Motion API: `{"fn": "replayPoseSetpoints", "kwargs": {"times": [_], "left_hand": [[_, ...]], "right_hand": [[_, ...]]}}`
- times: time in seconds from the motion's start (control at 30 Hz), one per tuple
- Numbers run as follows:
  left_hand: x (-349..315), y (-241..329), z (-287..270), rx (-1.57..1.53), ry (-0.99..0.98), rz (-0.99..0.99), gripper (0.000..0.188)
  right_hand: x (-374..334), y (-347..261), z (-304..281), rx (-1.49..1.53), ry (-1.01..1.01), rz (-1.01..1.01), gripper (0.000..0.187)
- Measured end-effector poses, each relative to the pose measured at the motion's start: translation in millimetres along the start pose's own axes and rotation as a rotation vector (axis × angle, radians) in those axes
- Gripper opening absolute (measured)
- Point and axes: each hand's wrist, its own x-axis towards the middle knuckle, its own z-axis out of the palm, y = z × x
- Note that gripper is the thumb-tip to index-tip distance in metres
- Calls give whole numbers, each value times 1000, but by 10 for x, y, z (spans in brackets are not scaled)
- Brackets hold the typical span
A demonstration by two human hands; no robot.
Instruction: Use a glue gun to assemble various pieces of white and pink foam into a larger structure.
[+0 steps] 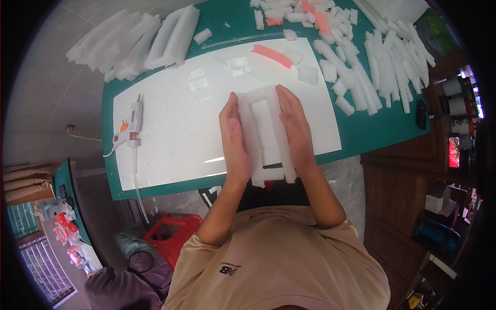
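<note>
A white foam frame (252, 140), rectangular with a long open slot in the middle, is held between my two hands. My left hand (235, 138) presses its palm and fingers along the left bar. Along the right bar lies my right hand (297, 132), fingers straight and pointing away from me. The frame's near end reaches past the front edge of the white board (175, 124). Beyond it rest a pink foam strip (272, 56) and a squarish white foam piece (307, 75). A white glue gun (135, 121) with an orange trigger lies at the board's left.
The board lies on a green table (110, 98). Long white foam strips (356, 77) are heaped at the far right, and thick foam slabs (173, 39) at the far left. Small foam pieces (297, 17) litter the back. A red plastic stool (178, 227) stands below the table.
</note>
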Motion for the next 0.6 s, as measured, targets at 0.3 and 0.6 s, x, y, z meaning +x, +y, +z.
{"fn": "replayPoseSetpoints", "kwargs": {"times": [0.3, 0.6], "left_hand": [[-36, -30, -82, -58, 1, -5, 58], [-332, 59, -208, -73, -5, 12, 63]], "right_hand": [[-3, -2, -42, 46, 27, 3, 53], [-335, -85, -75, -203, 63, -65, 57]]}}
